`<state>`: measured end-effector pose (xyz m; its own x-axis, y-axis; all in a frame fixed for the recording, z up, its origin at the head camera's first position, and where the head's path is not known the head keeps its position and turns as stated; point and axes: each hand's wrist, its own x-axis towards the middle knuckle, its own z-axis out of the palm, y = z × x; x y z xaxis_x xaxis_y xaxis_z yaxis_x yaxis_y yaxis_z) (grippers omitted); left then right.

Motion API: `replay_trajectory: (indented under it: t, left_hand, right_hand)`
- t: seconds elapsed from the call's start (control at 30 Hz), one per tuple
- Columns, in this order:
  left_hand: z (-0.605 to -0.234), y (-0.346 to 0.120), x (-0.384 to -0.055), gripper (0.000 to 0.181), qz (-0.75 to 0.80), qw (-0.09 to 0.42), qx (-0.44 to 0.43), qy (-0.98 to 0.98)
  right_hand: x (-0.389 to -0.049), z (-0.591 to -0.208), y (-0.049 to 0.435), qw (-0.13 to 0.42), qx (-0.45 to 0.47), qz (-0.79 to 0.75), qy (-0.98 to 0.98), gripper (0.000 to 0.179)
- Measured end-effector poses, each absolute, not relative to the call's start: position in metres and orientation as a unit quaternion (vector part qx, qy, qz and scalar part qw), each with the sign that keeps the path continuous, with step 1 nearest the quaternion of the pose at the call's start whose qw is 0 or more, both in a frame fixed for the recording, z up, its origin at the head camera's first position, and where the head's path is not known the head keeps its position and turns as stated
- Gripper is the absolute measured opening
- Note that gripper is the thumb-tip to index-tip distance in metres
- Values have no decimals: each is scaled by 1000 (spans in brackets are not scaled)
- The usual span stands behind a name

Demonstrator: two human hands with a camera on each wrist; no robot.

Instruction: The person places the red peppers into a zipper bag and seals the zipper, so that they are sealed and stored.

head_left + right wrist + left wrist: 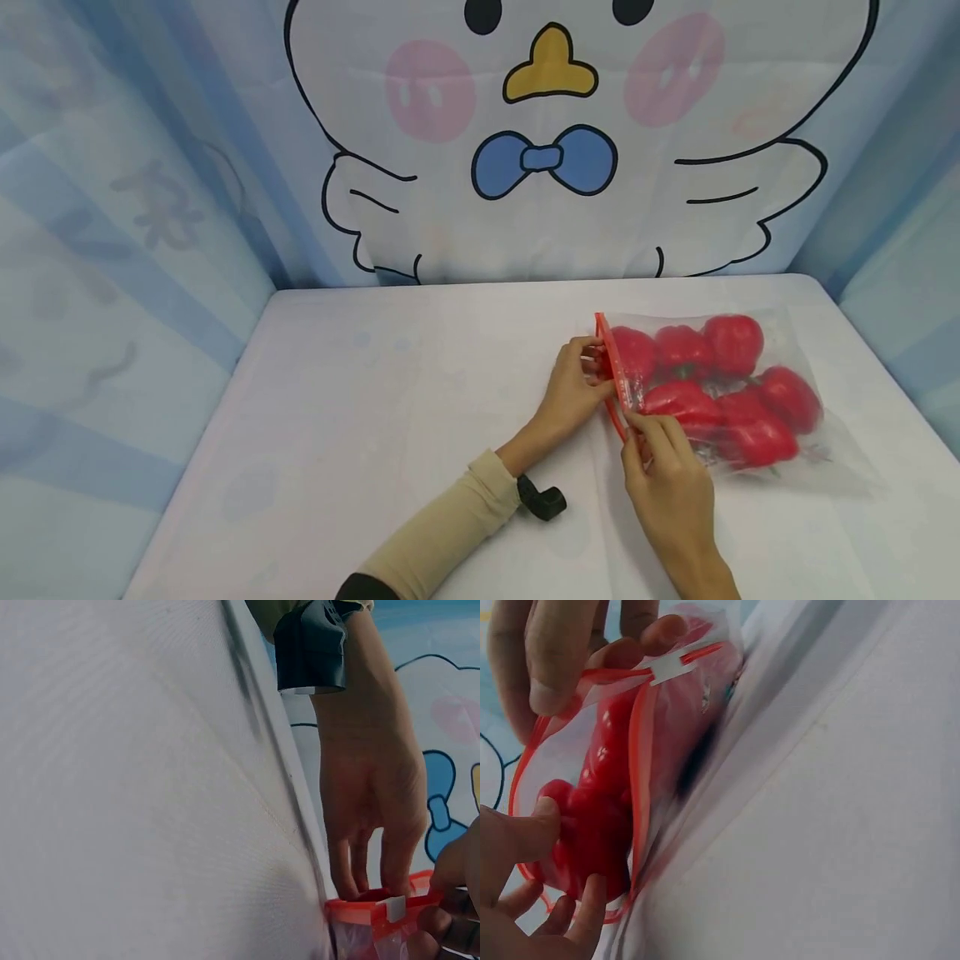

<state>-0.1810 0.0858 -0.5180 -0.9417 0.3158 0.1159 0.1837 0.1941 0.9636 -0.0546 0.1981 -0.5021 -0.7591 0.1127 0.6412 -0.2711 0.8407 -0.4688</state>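
Note:
A clear zip bag (843, 454) with a red zip edge lies on its side at the right of the table, holding several red bell peppers (733, 343). My left hand (573, 387) reaches into the bag's open mouth; in the left wrist view its thumb and fingers are around the pepper nearest the opening (592, 832). My right hand (671, 479) pinches the near side of the red edge, close to the white slider (673, 668). The right wrist view shows the left fingers (394, 862) going down inside the rim.
The white table (390, 400) carries the bag. A black wrist mount (543, 500) sticks out by my left sleeve. Behind the table hangs a curtain (450, 225) with a cartoon figure; blue curtains flank both sides.

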Motion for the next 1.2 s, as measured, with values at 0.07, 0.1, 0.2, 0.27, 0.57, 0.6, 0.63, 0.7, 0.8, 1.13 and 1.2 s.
replay_trajectory:
  t: [0.07,0.1,0.2,0.27,0.57,0.6,0.63,0.7,0.8,1.13,1.2]
  left_hand:
    - [-517,80,-184,60,608,66,170,773]
    - [-516,77,-185,60,609,76,175,770]
    - [-515,69,-190,57,613,104,184,761]
    - [-515,64,-192,53,616,116,186,756]
    - [-519,64,-193,38,639,94,189,739]
    - [-519,65,-192,37,643,92,185,737]
    - [-518,66,-191,37,646,93,181,736]
    - [-517,67,-189,40,646,106,176,735]
    - [-515,67,-187,50,633,131,183,741]
    - [-524,82,-178,55,656,105,162,730]
    - [-523,86,-177,55,661,100,151,728]
  right_hand:
    - [-55,-501,198,347,46,276,-895,33]
    - [-55,-501,197,348,46,275,-895,33]
    - [-54,-501,196,351,46,275,-894,36]
    - [-54,-502,196,351,46,278,-893,37]
    - [-55,-501,197,356,52,271,-893,36]
    - [-55,-501,197,357,52,269,-893,35]
    - [-55,-500,197,358,52,270,-892,35]
    - [-54,-500,197,359,51,273,-891,35]
    - [-54,-501,196,360,48,277,-890,35]
    - [-53,-504,194,373,59,278,-883,32]
    - [-54,-503,195,377,60,277,-881,32]
